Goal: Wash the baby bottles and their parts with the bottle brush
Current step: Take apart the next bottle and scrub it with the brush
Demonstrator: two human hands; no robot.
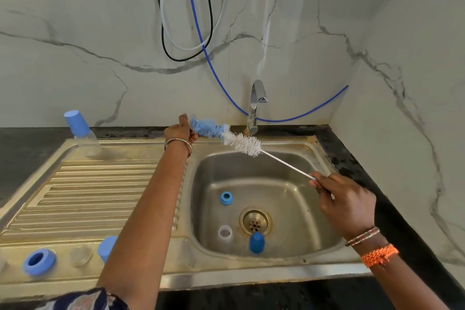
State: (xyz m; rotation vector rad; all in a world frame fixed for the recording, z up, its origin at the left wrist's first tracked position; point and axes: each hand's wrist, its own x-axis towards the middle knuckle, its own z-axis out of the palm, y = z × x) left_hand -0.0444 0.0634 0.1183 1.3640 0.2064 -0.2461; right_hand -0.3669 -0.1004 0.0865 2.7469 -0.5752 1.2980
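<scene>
A dark speckled desk (362,166) carries a steel sink unit (297,268). On its ribbed drainboard (100,199) a capped baby bottle (81,134) stands at the far corner. Along the near edge sit a blue ring (39,262), what looks like a clear teat (80,255), and a blue cap (107,246).

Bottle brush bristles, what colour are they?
Blue at the tip, white behind, on the bottle brush; head view.
</scene>
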